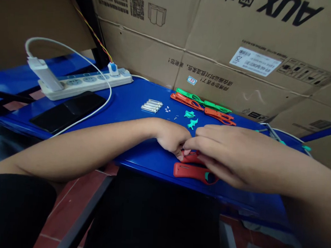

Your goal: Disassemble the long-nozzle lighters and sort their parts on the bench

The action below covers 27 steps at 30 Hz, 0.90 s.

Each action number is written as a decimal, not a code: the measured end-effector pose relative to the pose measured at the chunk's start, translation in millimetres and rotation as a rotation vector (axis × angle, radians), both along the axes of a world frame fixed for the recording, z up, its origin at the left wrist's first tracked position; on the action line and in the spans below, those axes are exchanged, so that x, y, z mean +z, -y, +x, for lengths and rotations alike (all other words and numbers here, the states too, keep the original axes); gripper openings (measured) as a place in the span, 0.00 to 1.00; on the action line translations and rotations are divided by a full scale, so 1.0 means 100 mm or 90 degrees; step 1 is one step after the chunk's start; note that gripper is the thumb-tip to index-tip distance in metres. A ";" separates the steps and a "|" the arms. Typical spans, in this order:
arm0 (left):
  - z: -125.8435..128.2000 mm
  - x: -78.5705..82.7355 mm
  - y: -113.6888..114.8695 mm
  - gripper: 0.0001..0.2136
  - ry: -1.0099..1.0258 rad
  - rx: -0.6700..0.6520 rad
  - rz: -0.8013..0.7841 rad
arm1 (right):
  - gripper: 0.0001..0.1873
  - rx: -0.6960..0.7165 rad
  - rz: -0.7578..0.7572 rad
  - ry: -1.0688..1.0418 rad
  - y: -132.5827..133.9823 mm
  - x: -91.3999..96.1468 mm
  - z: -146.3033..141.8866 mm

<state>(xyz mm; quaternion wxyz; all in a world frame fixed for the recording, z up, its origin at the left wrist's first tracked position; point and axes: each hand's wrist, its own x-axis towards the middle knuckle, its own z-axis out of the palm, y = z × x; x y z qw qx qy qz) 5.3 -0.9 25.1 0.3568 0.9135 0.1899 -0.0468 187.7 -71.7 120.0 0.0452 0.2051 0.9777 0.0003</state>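
Note:
My left hand (173,136) is closed, its fingertips pinched on the near end of a red plastic handle casing (190,157) lying on the blue table. From the other side my right hand (223,150) reaches over the same casing, fingers bent and pressed together, the tips meeting my left fingers. What lies between the right fingertips is hidden. A second red plastic casing (190,172), with a slot and a teal part (209,177), lies closer to the table's front edge. Just beyond my hands are small teal plastic pieces (192,123).
Silver metal cylinders (152,105), tiny pink bits (167,109) and small pins (175,117) lie behind my left wrist. Green casings (217,106) and orange casings (186,101) line the cardboard box (216,40). Leftward are a power strip (86,81), white cable and black phone (67,111).

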 end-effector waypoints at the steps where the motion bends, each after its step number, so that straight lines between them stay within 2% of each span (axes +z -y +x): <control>1: 0.00 0.00 0.00 0.09 -0.001 0.002 0.001 | 0.13 -0.007 0.013 0.014 0.00 0.00 0.00; 4: -0.01 0.00 0.00 0.09 -0.004 -0.001 0.000 | 0.16 -0.051 0.062 0.047 -0.02 -0.01 -0.01; 9: 0.00 -0.01 0.02 0.07 -0.005 0.013 0.005 | 0.14 -0.041 -0.018 -0.006 -0.03 -0.03 -0.02; 13: 0.01 0.01 0.05 0.08 0.003 0.019 0.007 | 0.14 -0.090 0.034 0.036 -0.03 -0.03 -0.04; 18: 0.00 0.02 0.05 0.08 -0.003 0.023 0.010 | 0.12 -0.026 -0.053 0.002 -0.01 -0.02 -0.04; 21: 0.00 0.00 0.04 0.07 0.005 0.014 0.004 | 0.15 -0.060 0.021 0.027 -0.02 -0.01 -0.04; 23: 0.00 0.00 0.03 0.06 0.009 0.006 0.002 | 0.17 -0.072 0.033 0.041 -0.02 -0.01 -0.03; 27: 0.00 0.00 0.03 0.05 0.014 0.003 0.001 | 0.14 -0.020 -0.052 -0.001 -0.02 0.00 -0.01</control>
